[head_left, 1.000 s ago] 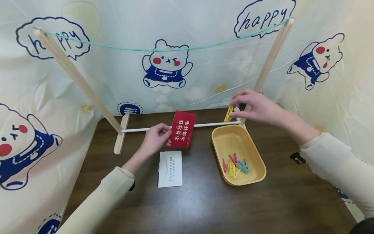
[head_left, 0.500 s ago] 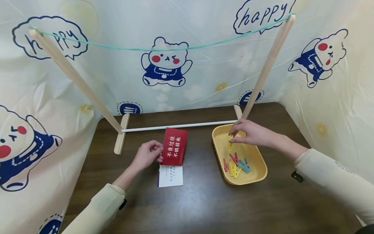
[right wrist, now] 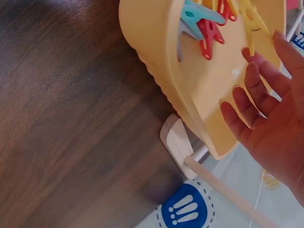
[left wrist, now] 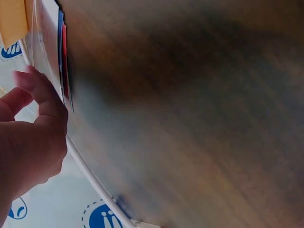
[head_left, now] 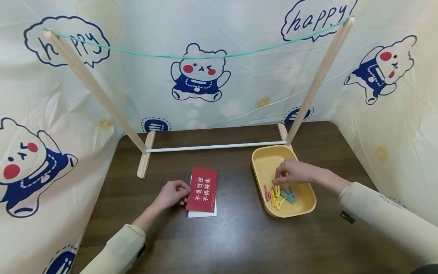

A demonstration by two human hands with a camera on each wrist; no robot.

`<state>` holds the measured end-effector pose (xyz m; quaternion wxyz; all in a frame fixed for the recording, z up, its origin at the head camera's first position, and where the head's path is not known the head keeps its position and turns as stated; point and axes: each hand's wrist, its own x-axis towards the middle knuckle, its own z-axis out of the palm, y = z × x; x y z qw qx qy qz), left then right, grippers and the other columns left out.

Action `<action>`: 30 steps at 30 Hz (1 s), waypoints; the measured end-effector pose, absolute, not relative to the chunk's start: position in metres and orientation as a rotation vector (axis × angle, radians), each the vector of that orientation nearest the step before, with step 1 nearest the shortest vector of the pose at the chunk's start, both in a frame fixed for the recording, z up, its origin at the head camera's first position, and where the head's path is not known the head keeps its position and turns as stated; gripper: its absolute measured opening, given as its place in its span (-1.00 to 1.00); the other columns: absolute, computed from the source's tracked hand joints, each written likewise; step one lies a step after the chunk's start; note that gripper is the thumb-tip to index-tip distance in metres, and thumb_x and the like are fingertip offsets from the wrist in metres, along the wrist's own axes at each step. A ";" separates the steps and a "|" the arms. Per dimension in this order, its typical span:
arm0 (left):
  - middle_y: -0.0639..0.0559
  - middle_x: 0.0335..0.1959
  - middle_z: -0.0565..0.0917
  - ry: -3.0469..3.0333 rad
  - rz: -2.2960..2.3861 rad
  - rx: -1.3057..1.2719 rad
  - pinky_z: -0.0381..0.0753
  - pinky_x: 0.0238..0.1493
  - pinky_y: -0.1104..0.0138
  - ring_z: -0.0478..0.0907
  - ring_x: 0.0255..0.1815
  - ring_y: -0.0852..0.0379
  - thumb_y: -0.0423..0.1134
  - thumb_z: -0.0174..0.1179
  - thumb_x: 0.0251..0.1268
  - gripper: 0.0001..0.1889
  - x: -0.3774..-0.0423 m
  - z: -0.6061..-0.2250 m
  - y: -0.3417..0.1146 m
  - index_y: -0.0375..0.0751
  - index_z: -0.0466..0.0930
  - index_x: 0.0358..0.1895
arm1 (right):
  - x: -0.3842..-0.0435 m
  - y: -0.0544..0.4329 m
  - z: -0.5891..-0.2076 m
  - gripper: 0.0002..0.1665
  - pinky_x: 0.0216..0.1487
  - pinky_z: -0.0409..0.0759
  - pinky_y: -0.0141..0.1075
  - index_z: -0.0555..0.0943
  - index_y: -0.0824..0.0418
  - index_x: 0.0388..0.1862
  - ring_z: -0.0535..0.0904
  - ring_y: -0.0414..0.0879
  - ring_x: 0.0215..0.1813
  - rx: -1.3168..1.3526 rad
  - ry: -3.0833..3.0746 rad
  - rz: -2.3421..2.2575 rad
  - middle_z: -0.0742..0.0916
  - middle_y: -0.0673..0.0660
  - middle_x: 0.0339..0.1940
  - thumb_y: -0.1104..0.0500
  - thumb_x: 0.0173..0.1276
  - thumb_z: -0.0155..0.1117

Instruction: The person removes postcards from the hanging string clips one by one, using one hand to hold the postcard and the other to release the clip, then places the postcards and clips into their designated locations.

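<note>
My left hand (head_left: pixel 172 195) is at the left edge of a red card (head_left: pixel 203 190) with white characters, its thumb and fingers pinching that edge. Beneath the red card, a white card (head_left: pixel 202 214) shows along the bottom and right. In the left wrist view, the cards (left wrist: pixel 50 35) appear edge-on beyond the curled left fingers. My right hand (head_left: pixel 295 172) reaches down into a yellow plastic tub (head_left: pixel 302 207). A yellow clothespin (right wrist: pixel 249 21) lies between its thumb and index fingertips, with the other fingers spread. Several red, yellow and blue clothespins (head_left: pixel 288 195) lie close by in the tub.
Behind the cards stands a frame with two wooden posts (head_left: pixel 96 89) (head_left: pixel 321 80). A white rod (head_left: pixel 219 146) joins their feet, and a green string (head_left: pixel 202 57) sags between their tops. A printed curtain (head_left: pixel 239 91) surrounds the dark wooden table (head_left: pixel 232 243).
The left hand has lowered the red card toward me onto the white card. The right hand has carried the yellow clothespin from above the tub's far rim down among the other clothespins.
</note>
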<state>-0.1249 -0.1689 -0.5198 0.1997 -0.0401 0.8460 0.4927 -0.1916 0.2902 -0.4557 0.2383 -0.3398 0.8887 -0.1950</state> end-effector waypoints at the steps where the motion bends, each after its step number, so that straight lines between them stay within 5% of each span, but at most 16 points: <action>1: -0.03 -0.52 0.70 2.376 1.358 -0.111 0.73 -0.43 0.28 0.63 -0.57 0.19 -0.35 0.27 0.47 -0.86 -0.124 -0.520 -0.168 -0.40 0.67 -0.13 | -0.192 0.290 -0.456 -0.83 -0.20 0.37 -0.31 0.80 -0.01 -0.31 0.45 -0.14 -0.26 -0.922 2.422 -0.528 0.62 -0.17 -0.47 -0.04 0.43 0.44; 13: -0.01 -0.58 0.66 2.407 1.257 -0.113 0.65 -0.52 0.33 0.57 -0.62 0.20 -0.31 0.28 0.47 -0.87 -0.118 -0.525 -0.170 -0.34 0.67 -0.19 | -0.193 0.291 -0.466 -0.69 -0.46 0.39 -0.43 0.71 0.09 -0.47 0.45 -0.30 -0.54 -0.872 2.290 -0.525 0.59 -0.14 -0.60 -0.03 0.43 0.44; 20: -0.06 -0.55 0.66 2.364 1.303 -0.119 0.72 -0.49 0.32 0.63 -0.60 0.20 -0.34 0.28 0.47 -0.87 -0.117 -0.527 -0.168 -0.38 0.63 -0.22 | -0.192 0.294 -0.463 -0.65 -0.46 0.45 -0.41 0.76 0.08 -0.38 0.55 -0.22 -0.50 -0.754 2.297 -0.492 0.71 -0.02 -0.53 -0.10 0.52 0.33; 30: -0.03 -0.59 0.62 2.458 1.230 -0.078 0.70 -0.54 0.32 0.63 -0.66 0.20 -0.32 0.36 0.40 -0.81 -0.114 -0.529 -0.158 -0.31 0.58 -0.35 | -0.184 0.297 -0.462 -0.76 -0.37 0.50 -0.35 0.76 0.08 -0.24 0.51 -0.25 -0.42 -0.863 2.466 -0.472 0.68 -0.09 -0.46 -0.04 0.52 0.33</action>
